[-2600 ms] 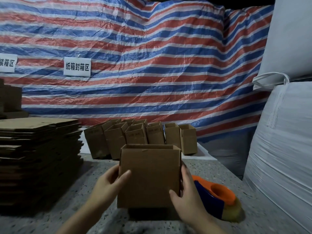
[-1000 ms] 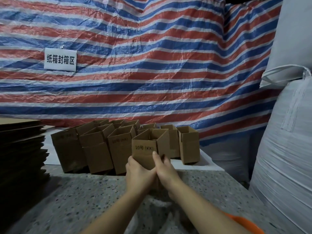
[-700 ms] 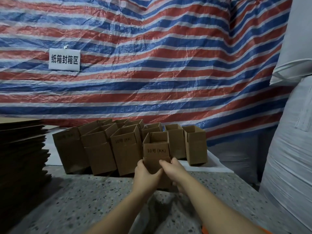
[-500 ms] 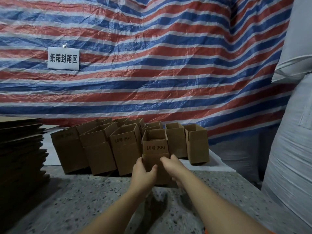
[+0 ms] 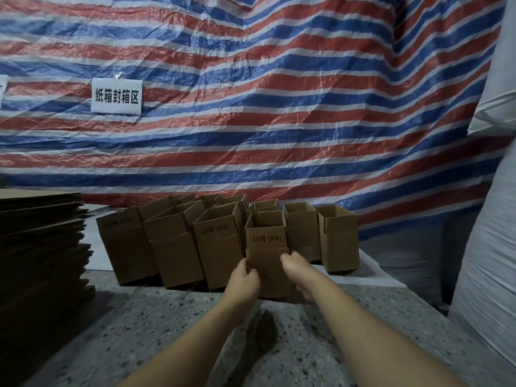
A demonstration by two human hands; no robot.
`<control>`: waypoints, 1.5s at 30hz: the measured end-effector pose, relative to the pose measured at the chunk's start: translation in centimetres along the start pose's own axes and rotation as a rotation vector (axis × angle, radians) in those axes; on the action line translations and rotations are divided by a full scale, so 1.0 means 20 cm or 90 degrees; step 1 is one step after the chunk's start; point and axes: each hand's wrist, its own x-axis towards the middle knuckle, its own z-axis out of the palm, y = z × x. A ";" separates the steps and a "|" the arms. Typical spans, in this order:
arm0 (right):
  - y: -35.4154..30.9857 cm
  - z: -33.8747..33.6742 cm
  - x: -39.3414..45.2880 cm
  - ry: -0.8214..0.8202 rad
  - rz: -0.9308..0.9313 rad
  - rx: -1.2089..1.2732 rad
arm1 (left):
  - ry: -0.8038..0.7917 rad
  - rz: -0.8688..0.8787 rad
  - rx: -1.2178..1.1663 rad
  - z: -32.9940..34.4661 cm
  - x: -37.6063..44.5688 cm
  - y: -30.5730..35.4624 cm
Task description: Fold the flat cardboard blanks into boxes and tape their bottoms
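A small open-topped cardboard box printed "10号 (KK)" stands upright on the speckled table, in line with a row of several folded boxes. My left hand grips its lower left side and my right hand grips its lower right side. A tall stack of flat cardboard blanks sits at the left. No tape dispenser is in view.
A striped red, white and blue tarp with a white paper sign hangs behind the table. Large white sacks crowd the right side. A white sheet lies under the rightmost boxes.
Both hands carried the box from near me out to the row and set it down between the other boxes. The orange tape dispenser has left the view.
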 end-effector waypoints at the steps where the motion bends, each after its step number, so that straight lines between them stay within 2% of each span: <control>1: 0.00 0.00 0.00 0.001 0.001 -0.001 | -0.007 0.001 -0.002 0.00 0.00 0.00; 12: -0.04 0.00 -0.10 0.036 -0.008 -0.028 | 0.040 0.014 0.072 -0.07 -0.13 0.09; 21: -0.17 -0.05 -0.48 0.211 -0.178 -0.079 | 0.044 0.069 0.153 -0.22 -0.51 0.20; 27: -0.17 0.05 -0.92 0.151 -0.218 -0.082 | 0.025 0.096 0.182 -0.34 -0.90 0.20; 31: -0.05 0.18 -1.19 0.092 -0.204 -0.008 | 0.019 0.088 0.200 -0.43 -1.14 0.15; 38: 0.21 0.40 -1.47 0.111 -0.129 0.113 | 0.042 0.122 0.260 -0.59 -1.47 0.01; 41: 0.23 0.44 -1.53 0.134 -0.140 0.152 | 0.062 0.135 0.303 -0.66 -1.54 -0.02; 45: 0.28 0.50 -1.55 0.150 -0.141 0.207 | 0.082 0.140 0.276 -0.73 -1.56 -0.07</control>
